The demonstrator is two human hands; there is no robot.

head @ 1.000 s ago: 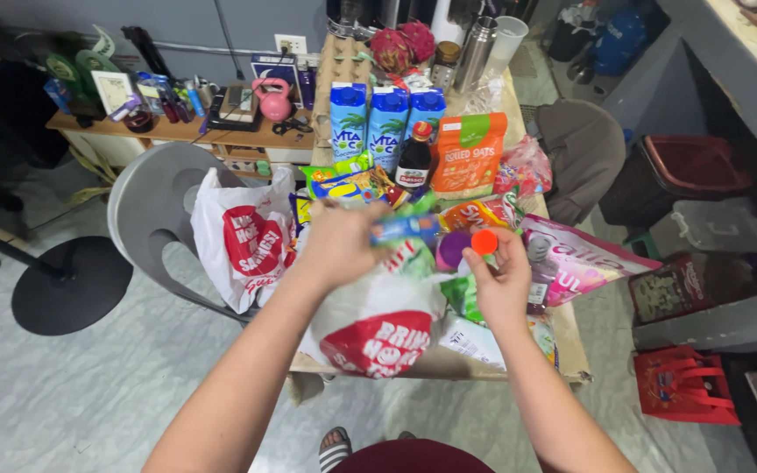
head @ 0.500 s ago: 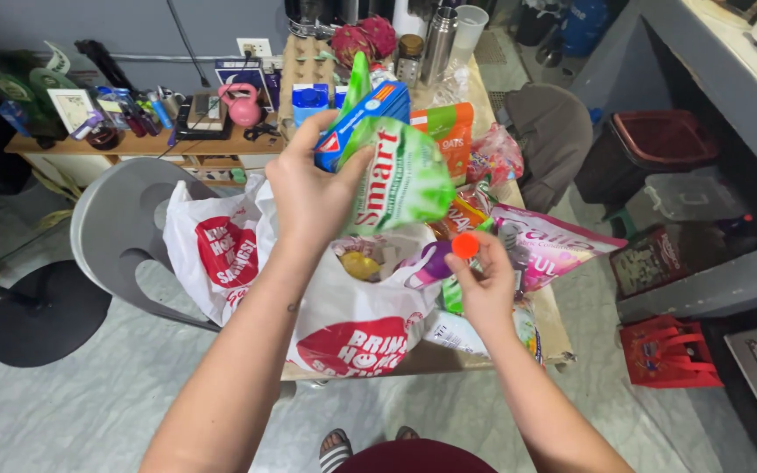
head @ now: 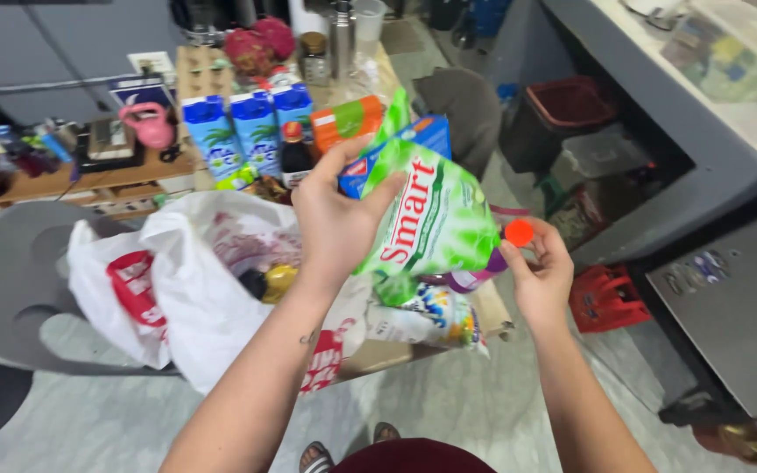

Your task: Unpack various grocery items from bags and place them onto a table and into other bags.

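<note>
My left hand [head: 335, 223] is raised over the table and grips a green-and-white pouch [head: 438, 219] together with a blue carton [head: 422, 140] behind it. My right hand [head: 541, 271] holds the orange-capped top [head: 519, 232] of a purple bottle [head: 470, 278], most of which is hidden behind the pouch. Below my left hand sits an open white plastic bag [head: 212, 289] with red print, and a yellow item [head: 278, 280] lies inside it.
Three blue drink cartons [head: 247, 127], a dark sauce bottle [head: 295, 153] and an orange pouch [head: 348, 121] stand on the crowded table. A grey chair [head: 10, 271] holds a second white bag [head: 111, 293]. A dark bin [head: 571, 114] and a red bag [head: 606, 298] are to the right.
My left hand lifted the green pouch and blue carton out of the pile, then carried them rightwards. My right hand stayed on the orange-capped bottle. The view swung right.
</note>
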